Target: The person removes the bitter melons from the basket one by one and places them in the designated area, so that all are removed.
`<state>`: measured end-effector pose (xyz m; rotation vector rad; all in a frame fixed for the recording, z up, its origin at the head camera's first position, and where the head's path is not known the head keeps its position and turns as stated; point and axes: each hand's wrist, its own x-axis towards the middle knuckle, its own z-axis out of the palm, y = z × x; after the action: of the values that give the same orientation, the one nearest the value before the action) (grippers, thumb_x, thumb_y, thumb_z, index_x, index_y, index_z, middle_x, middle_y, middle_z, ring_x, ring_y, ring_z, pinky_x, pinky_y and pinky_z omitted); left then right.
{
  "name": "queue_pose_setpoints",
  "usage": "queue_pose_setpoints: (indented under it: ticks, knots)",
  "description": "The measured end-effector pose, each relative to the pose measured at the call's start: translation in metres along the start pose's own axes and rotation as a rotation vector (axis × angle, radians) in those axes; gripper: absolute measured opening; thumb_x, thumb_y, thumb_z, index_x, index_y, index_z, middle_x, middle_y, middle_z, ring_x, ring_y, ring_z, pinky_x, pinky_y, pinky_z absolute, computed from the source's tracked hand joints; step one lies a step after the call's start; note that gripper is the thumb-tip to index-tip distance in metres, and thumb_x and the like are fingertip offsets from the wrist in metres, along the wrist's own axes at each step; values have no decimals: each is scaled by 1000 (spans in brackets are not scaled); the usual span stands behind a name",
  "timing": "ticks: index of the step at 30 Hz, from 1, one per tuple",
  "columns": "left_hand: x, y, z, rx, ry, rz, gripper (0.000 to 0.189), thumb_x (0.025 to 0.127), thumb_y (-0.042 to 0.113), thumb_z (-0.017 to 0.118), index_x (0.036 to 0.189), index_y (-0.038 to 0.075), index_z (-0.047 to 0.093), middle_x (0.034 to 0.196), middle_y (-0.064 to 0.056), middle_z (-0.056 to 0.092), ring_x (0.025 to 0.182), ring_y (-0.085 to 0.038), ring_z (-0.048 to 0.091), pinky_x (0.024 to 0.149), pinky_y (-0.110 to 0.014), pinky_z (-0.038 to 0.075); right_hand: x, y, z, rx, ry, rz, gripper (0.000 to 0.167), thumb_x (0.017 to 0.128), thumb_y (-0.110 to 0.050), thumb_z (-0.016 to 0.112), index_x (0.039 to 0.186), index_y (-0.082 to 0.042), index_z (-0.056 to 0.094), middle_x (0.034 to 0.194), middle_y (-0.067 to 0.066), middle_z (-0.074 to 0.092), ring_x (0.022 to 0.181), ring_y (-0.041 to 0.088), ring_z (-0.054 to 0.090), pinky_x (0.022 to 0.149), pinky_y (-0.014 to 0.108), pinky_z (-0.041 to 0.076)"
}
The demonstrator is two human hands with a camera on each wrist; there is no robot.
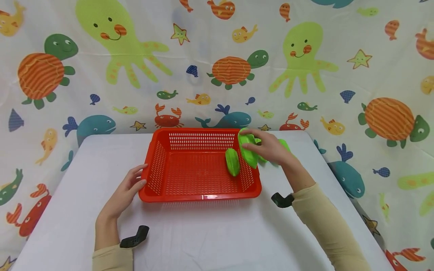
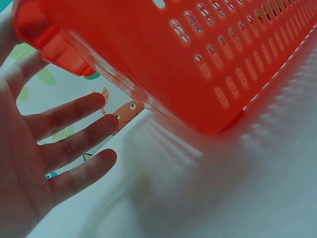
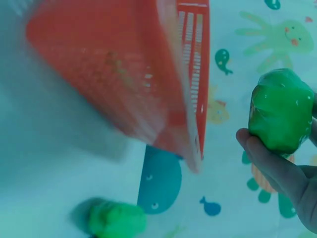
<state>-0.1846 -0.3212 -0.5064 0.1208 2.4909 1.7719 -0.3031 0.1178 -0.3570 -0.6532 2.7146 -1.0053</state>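
Observation:
My right hand grips a ridged green star fruit over the right rim of a red plastic basket. In the right wrist view the star fruit sits between thumb and fingers, its end toward the camera. Another star fruit lies inside the basket near its right wall. My left hand touches the basket's left rim with thumb and fingertips. In the left wrist view, three fingers of that hand extend straight beside the basket wall.
More green fruits lie on the white table right of the basket, partly hidden behind my right hand. One green fruit shows beside the basket in the right wrist view. A sea-animal-print curtain hangs behind the table.

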Motion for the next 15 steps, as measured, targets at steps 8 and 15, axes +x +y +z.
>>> queue_pose_setpoints:
  ticks: [8, 15]
  knots:
    - [2, 1, -4, 5, -11, -1, 59, 102, 35, 49, 154, 26, 25, 147, -19, 34, 131, -38, 37, 98, -62, 40, -18, 16, -6, 37, -9, 75, 48, 93, -34, 67, 138, -23, 52, 126, 9, 53, 113, 29, 53, 82, 41, 56]
    - [5, 0, -6, 2, -8, 0, 58, 102, 35, 50, 154, 25, 25, 147, -17, 35, 130, -35, 38, 98, -56, 43, -28, 30, -6, 76, 11, 90, 50, 94, -32, 65, 140, -20, 50, 125, 11, 53, 112, 29, 53, 85, 43, 55]
